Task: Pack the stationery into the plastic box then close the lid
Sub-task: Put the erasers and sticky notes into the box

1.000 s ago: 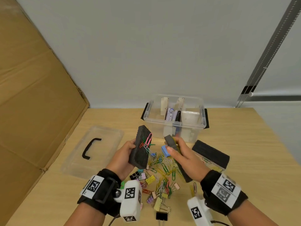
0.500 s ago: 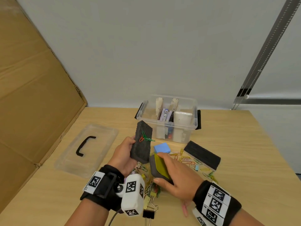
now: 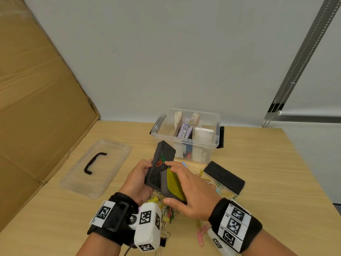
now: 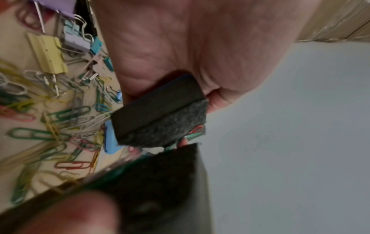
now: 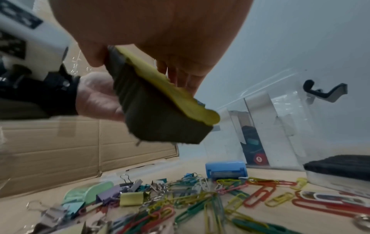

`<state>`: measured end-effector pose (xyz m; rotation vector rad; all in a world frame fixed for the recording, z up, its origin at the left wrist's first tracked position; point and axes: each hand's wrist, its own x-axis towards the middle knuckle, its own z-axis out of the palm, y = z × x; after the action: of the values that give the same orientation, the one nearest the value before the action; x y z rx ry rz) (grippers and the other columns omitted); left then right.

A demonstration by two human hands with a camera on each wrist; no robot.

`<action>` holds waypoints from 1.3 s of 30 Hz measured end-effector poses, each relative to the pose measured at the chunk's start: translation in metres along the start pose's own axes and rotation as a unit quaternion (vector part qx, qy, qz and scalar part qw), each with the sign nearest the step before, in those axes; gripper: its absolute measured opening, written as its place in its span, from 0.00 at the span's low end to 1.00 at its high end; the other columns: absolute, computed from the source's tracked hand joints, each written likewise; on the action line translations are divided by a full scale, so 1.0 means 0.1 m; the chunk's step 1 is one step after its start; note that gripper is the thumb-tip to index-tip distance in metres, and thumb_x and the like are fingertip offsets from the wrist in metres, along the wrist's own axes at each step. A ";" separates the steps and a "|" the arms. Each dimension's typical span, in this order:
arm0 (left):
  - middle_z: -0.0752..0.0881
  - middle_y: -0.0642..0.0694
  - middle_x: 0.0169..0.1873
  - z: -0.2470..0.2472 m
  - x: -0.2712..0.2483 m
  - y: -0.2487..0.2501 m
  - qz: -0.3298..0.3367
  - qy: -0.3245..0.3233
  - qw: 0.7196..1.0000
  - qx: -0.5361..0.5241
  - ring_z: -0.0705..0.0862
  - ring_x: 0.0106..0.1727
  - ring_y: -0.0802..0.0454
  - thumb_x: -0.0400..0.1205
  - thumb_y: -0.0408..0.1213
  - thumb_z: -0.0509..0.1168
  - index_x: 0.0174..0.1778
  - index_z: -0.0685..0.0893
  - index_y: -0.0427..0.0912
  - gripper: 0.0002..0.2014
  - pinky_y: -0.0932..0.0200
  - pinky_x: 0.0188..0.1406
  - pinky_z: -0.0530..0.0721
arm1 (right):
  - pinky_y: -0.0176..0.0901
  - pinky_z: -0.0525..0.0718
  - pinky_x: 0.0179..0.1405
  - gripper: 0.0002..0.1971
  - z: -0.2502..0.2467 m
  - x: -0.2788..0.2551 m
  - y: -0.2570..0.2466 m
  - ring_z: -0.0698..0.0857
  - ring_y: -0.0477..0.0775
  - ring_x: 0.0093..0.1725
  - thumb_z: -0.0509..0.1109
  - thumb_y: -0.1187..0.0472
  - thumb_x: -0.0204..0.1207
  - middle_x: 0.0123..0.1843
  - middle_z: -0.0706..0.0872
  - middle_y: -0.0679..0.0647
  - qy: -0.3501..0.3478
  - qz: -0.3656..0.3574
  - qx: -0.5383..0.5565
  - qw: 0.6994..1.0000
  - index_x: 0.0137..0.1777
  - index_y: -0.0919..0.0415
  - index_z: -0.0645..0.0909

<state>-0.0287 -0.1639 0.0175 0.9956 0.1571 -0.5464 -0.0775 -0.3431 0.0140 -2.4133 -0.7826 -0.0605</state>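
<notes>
My left hand (image 3: 137, 175) grips a black felt eraser (image 3: 161, 164) tilted upright above the table, with a red and a green paper clip (image 3: 160, 162) clinging to its face. My right hand (image 3: 192, 194) holds a second eraser with a yellow back (image 3: 174, 183) right against the first one; its forefinger touches the green clip. In the wrist views the black eraser (image 4: 160, 110) sits in my left palm and the yellow-backed eraser (image 5: 160, 114) hangs under my right palm. The clear plastic box (image 3: 184, 143) stands open behind, with pens and a white block inside.
The clear lid (image 3: 110, 157) with a black handle lies flat to the left. A third black eraser (image 3: 224, 177) lies right of my hands. Several coloured paper clips and binder clips (image 5: 180, 204) and a small blue block (image 5: 225, 169) litter the table. Cardboard leans along the left.
My right hand has risen with the yellow-backed eraser and come against the black one, forefinger now on the green clip. Fewer clips cling to the black eraser than a second ago.
</notes>
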 end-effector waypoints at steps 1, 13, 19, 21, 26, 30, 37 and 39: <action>0.88 0.36 0.46 0.00 0.00 0.01 0.002 -0.003 1.000 0.001 0.85 0.45 0.44 0.82 0.36 0.44 0.64 0.80 0.37 0.23 0.48 0.49 0.80 | 0.35 0.73 0.57 0.40 0.01 0.00 0.00 0.72 0.44 0.69 0.56 0.28 0.73 0.83 0.53 0.42 -0.006 -0.002 -0.009 1.000 0.77 0.54 0.58; 0.88 0.37 0.49 0.01 0.02 0.08 0.002 -0.021 0.999 0.028 0.84 0.47 0.45 0.82 0.34 0.43 0.62 0.80 0.40 0.22 0.47 0.51 0.78 | 0.39 0.73 0.68 0.41 -0.02 -0.03 0.11 0.70 0.45 0.73 0.53 0.26 0.72 0.81 0.60 0.47 -0.009 -0.007 -0.033 0.999 0.77 0.52 0.53; 0.88 0.36 0.50 0.03 0.08 0.09 -0.015 -0.029 0.999 -0.001 0.87 0.44 0.45 0.82 0.34 0.43 0.64 0.80 0.37 0.23 0.49 0.49 0.81 | 0.42 0.69 0.72 0.40 0.03 0.04 0.10 0.56 0.46 0.83 0.56 0.28 0.73 0.85 0.49 0.46 -0.014 -0.030 -0.044 0.998 0.75 0.55 0.57; 0.86 0.34 0.52 -0.01 0.08 0.10 -0.023 -0.025 0.999 -0.002 0.85 0.46 0.44 0.82 0.35 0.43 0.65 0.79 0.37 0.23 0.48 0.50 0.80 | 0.39 0.66 0.72 0.39 0.04 -0.01 0.13 0.59 0.46 0.82 0.57 0.29 0.74 0.86 0.49 0.45 -0.034 -0.033 -0.062 0.997 0.76 0.54 0.56; 0.81 0.32 0.56 -0.11 0.10 0.10 -0.031 -0.001 1.000 0.002 0.80 0.51 0.42 0.82 0.36 0.44 0.65 0.79 0.38 0.23 0.47 0.52 0.77 | 0.45 0.68 0.75 0.43 0.00 -0.13 0.19 0.69 0.52 0.76 0.55 0.27 0.73 0.80 0.65 0.53 -0.089 -0.032 -0.111 0.989 0.80 0.58 0.58; 0.81 0.32 0.57 -0.17 0.09 0.08 -0.032 0.004 0.999 0.020 0.80 0.51 0.43 0.81 0.36 0.43 0.68 0.77 0.38 0.24 0.47 0.52 0.76 | 0.46 0.75 0.68 0.41 0.00 -0.11 0.26 0.76 0.53 0.67 0.53 0.26 0.72 0.72 0.74 0.53 -0.042 -0.031 -0.108 0.993 0.75 0.55 0.60; 0.81 0.34 0.54 -0.25 0.02 0.08 -0.033 0.002 0.999 0.013 0.80 0.47 0.45 0.80 0.39 0.45 0.67 0.78 0.38 0.24 0.49 0.45 0.76 | 0.38 0.79 0.63 0.35 -0.03 -0.05 0.31 0.77 0.38 0.65 0.55 0.31 0.76 0.70 0.75 0.43 0.040 0.087 0.149 0.984 0.78 0.46 0.56; 0.82 0.34 0.52 -0.28 -0.01 0.07 -0.033 -0.004 0.999 0.008 0.80 0.47 0.45 0.81 0.38 0.44 0.67 0.78 0.38 0.24 0.49 0.47 0.76 | 0.37 0.80 0.62 0.26 -0.04 0.02 0.32 0.80 0.37 0.64 0.56 0.39 0.81 0.65 0.81 0.42 0.064 0.113 0.245 0.961 0.76 0.46 0.64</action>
<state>-0.0225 -0.1368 0.0080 1.0059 0.1789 -0.6119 -0.0578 -0.3651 0.0008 -1.9848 -0.3987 0.0604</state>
